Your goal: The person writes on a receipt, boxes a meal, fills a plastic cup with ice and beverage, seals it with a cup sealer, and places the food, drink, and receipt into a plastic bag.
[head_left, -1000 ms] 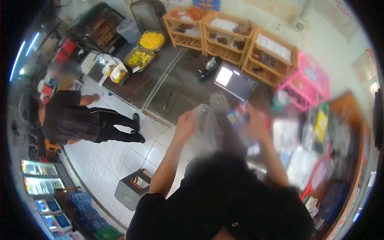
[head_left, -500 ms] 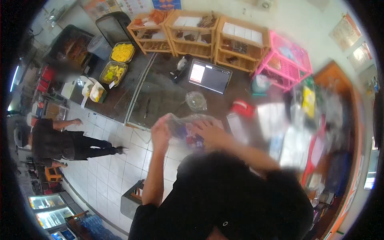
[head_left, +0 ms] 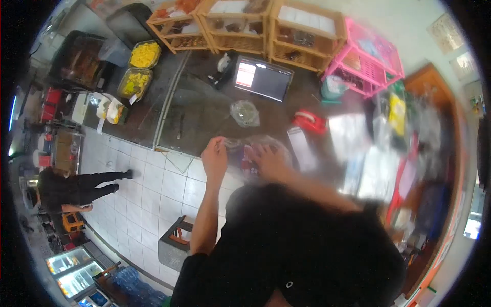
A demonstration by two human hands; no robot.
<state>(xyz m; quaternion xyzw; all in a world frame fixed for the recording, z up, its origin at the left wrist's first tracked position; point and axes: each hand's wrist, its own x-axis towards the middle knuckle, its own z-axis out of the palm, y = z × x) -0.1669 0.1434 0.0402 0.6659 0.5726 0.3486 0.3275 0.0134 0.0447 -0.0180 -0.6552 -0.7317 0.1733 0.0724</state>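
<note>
A clear plastic bag (head_left: 236, 151) is stretched between my two hands over the counter's near edge. My left hand (head_left: 215, 153) pinches its left rim with the fingers closed. My right hand (head_left: 268, 159) reaches into or over the bag with its fingers spread, against a purple and red packet (head_left: 249, 159); whether it grips the packet is hard to see. Just beyond the bag lies a small clear bag or lid with something round in it (head_left: 245, 113). A red object like a tape dispenser (head_left: 309, 122) and a white pad (head_left: 302, 148) are to the right.
A tablet (head_left: 263, 78) stands on the dark counter (head_left: 199, 110), before wicker shelves (head_left: 302, 38) and a pink rack (head_left: 365, 61). Food trays (head_left: 135, 83) sit at the left. Plastic bags (head_left: 378, 174) lie right. Another person (head_left: 66, 189) is at far left; a grey stool (head_left: 176, 245) stands on the floor.
My right hand has come left with the colourful packet to the clear bag. My left hand has shifted left with the bag. The other person has moved farther away, and the view has turned.
</note>
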